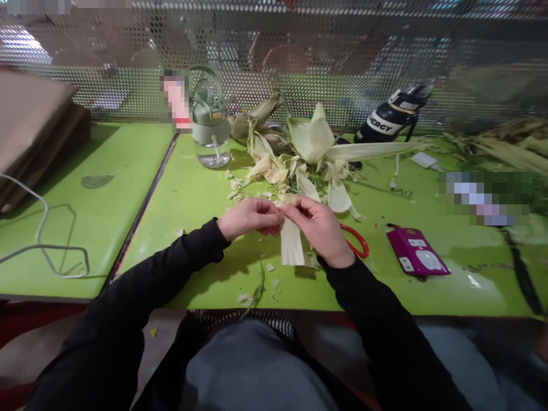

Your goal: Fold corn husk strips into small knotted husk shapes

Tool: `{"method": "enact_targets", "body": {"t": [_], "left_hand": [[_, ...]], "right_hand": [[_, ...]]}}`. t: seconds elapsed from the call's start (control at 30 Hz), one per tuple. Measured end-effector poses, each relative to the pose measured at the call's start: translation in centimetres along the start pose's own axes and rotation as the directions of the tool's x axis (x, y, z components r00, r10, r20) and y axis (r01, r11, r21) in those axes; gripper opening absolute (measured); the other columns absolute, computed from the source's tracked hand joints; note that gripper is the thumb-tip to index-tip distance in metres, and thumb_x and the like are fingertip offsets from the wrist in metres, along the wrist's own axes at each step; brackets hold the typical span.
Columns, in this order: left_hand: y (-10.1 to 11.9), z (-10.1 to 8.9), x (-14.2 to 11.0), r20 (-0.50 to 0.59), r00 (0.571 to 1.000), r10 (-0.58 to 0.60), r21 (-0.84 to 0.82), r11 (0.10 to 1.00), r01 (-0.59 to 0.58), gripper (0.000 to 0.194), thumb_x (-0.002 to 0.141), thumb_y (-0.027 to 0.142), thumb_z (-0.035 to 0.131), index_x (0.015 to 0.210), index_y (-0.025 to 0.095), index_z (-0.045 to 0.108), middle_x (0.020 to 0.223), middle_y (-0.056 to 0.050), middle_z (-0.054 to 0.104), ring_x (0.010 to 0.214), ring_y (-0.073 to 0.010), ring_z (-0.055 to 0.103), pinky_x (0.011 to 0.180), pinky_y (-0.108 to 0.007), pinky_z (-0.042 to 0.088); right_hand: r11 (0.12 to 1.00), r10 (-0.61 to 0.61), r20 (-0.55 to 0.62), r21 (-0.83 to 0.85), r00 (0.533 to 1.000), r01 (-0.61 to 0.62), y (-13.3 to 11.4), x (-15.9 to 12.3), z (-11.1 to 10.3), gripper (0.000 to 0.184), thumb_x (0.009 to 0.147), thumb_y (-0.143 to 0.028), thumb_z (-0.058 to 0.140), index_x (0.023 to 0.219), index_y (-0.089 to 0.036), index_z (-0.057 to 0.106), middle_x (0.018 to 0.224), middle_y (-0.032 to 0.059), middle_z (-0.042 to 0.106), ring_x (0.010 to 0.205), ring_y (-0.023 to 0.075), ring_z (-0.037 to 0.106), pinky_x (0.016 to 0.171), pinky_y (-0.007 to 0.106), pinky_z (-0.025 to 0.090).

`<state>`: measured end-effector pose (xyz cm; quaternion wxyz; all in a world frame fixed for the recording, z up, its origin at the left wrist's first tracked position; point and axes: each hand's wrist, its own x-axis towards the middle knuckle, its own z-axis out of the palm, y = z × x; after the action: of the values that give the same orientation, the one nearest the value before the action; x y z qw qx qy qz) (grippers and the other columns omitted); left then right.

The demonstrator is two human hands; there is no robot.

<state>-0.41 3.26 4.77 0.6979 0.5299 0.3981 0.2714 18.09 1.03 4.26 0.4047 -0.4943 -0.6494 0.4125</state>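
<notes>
Between both hands hangs a pale strip of corn husk (291, 244), its lower end cut straight. My left hand (252, 217) is closed, thumb and fingers pinching at the strip's upper left edge. From the other side my right hand (319, 228) pinches the top of the same strip. Just beyond my fingers lies a heap of loose corn husks (268, 160), with a cup-shaped husk (311, 137) standing in it. Red-handled scissors (357, 240) rest by my right wrist, their blades mostly hidden under the hand.
A clear water bottle (212, 131) stands behind the left hand; a black bottle (389, 117) leans at the back right. A purple power socket (417, 251) lies right on the green table (149, 240). Bent wire (43, 245) and brown cardboard (34, 131) are left. A perforated metal screen (257, 57) rises behind.
</notes>
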Motion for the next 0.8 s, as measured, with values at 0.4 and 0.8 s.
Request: {"method": "enact_targets", "body": {"t": [0.4, 0.8], "left_hand": [[-0.09, 0.14, -0.13, -0.040, 0.996, 0.080, -0.005, 0.997, -0.080, 0.014, 0.082, 0.019, 0.074, 0.081, 0.011, 0.063, 0.067, 0.002, 0.066, 0.056, -0.0047, 0.058, 0.057, -0.018, 0.048], [-0.06, 0.26, 0.23, -0.332, 0.926, 0.177, -0.138, 0.963, -0.234, 0.014, 0.090, 0.013, 0.063, 0.079, 0.014, 0.055, 0.065, 0.006, 0.059, 0.052, -0.0028, 0.054, 0.054, -0.016, 0.045]], "right_hand": [[0.991, 0.041, 0.009, 0.130, 0.999, -0.042, 0.36, 0.23, 0.03, 0.042, 0.079, -0.060, 0.074, 0.089, -0.022, 0.059, 0.069, -0.0031, 0.061, 0.058, 0.0116, 0.055, 0.053, 0.026, 0.046], [0.997, 0.064, 0.120, -0.051, 0.991, -0.058, -0.03, -0.24, 0.51, 0.046, 0.081, -0.064, 0.068, 0.071, -0.021, 0.056, 0.065, -0.0019, 0.056, 0.059, 0.0126, 0.051, 0.055, 0.029, 0.041]]}}
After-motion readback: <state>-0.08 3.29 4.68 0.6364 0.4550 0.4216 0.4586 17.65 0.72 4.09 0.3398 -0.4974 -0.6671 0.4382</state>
